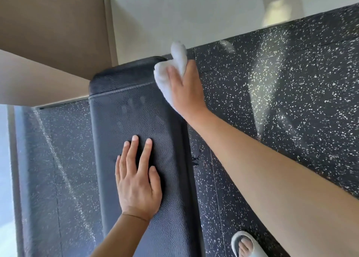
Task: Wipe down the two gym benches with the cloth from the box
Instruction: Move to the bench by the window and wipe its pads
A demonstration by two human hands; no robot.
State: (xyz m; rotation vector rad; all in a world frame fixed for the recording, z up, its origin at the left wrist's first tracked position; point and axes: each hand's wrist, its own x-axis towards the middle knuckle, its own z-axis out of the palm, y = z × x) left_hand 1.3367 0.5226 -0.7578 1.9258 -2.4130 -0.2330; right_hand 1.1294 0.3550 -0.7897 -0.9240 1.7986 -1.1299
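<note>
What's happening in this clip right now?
A person is wiping a black padded gym bench. The right hand grips a white cloth against the bench's far right edge, while the left hand rests flat on the pad. A cardboard box sits beyond the bench's far end.

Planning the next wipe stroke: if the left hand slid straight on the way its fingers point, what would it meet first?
The left hand lies flat on the bench, fingers pointing toward its far end. Only bare pad lies ahead, then probably the cardboard box overhanging that end, though depth is unclear.

Bare forearms [252, 159], white slipper [243, 243] (open-toed)
</note>
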